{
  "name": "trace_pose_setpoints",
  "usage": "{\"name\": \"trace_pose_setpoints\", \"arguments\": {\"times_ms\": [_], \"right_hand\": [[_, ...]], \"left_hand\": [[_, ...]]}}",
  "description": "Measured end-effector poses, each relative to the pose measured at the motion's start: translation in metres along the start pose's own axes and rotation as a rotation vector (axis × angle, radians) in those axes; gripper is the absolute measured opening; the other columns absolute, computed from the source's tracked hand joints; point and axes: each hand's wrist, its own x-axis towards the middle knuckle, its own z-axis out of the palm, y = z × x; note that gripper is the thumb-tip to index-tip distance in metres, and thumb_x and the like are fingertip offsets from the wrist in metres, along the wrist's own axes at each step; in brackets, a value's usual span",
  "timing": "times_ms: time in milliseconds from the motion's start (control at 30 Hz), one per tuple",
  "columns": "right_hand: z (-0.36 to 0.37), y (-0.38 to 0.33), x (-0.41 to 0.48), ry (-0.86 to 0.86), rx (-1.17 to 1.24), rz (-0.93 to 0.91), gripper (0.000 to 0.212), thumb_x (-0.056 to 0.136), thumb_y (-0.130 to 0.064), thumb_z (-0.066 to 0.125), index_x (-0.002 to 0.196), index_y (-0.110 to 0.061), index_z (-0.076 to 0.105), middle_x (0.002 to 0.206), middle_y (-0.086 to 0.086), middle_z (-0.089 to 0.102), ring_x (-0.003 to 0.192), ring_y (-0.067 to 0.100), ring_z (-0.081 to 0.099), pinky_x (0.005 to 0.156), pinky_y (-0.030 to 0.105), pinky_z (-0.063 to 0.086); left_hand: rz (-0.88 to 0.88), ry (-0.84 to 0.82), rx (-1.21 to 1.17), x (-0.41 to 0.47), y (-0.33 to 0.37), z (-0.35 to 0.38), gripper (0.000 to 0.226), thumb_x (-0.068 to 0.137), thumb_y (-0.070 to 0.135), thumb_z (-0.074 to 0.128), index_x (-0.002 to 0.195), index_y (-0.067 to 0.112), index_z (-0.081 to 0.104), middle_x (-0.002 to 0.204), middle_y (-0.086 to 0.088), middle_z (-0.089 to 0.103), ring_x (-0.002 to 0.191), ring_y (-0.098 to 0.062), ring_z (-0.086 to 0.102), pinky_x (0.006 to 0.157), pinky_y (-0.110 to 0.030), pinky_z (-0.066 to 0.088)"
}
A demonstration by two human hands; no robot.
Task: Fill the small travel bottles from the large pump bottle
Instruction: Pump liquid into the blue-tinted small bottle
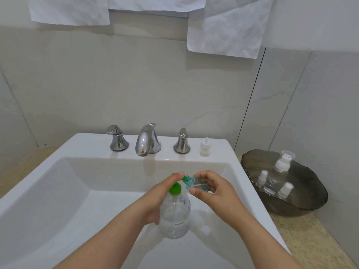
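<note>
Over the white sink [58,191] my left hand [155,199] grips a large clear pump bottle [174,216] with a green pump head [175,188]; a finger rests on top of the pump. The green nozzle points into the mouth of a small clear travel bottle [196,184], which my right hand [211,188] holds tilted on its side. A white spray cap [205,147] stands on the sink ledge, right of the taps. Three more clear bottles with white caps [279,171] sit in a dark glass tray [314,193] on the right.
A chrome faucet [146,140] with two handles [116,138] stands at the back of the sink. White towels [223,26] hang on the wall above. A beige counter [310,239] runs beside the sink on the right.
</note>
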Motion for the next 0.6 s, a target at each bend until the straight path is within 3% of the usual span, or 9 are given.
{"name": "trace_pose_setpoints", "arguments": {"times_ms": [267,500,600], "right_hand": [[0.0,0.0,-0.001,-0.002,-0.067,0.003,0.027,0.079,-0.017,0.079,0.099,-0.026,0.065,0.1,-0.011,0.068,0.086,-0.004,0.063,0.075,0.008,0.048],[0.0,0.001,0.0,-0.002,-0.076,0.008,0.027,0.079,-0.018,0.079,0.1,-0.026,0.065,0.1,-0.01,0.069,0.087,-0.004,0.064,0.076,0.01,0.049],[0.0,0.001,0.0,-0.003,-0.072,0.002,0.027,0.079,-0.017,0.079,0.1,-0.025,0.065,0.101,-0.01,0.069,0.087,-0.002,0.065,0.078,0.011,0.049]], "left_hand": [[-0.003,0.064,-0.015,0.008,-0.006,0.0,0.07,0.042,0.071,0.077,0.102,0.034,0.078,0.128,-0.004,0.068,0.123,-0.035,0.059,0.112,-0.069,0.029],[-0.005,0.069,-0.015,0.013,-0.008,0.0,0.078,0.042,0.073,0.075,0.109,0.034,0.077,0.131,-0.004,0.067,0.123,-0.036,0.058,0.112,-0.07,0.027],[-0.001,0.059,0.002,0.01,-0.007,-0.001,0.071,0.055,0.073,0.073,0.114,0.033,0.074,0.132,-0.003,0.066,0.123,-0.033,0.058,0.112,-0.063,0.029]]}}
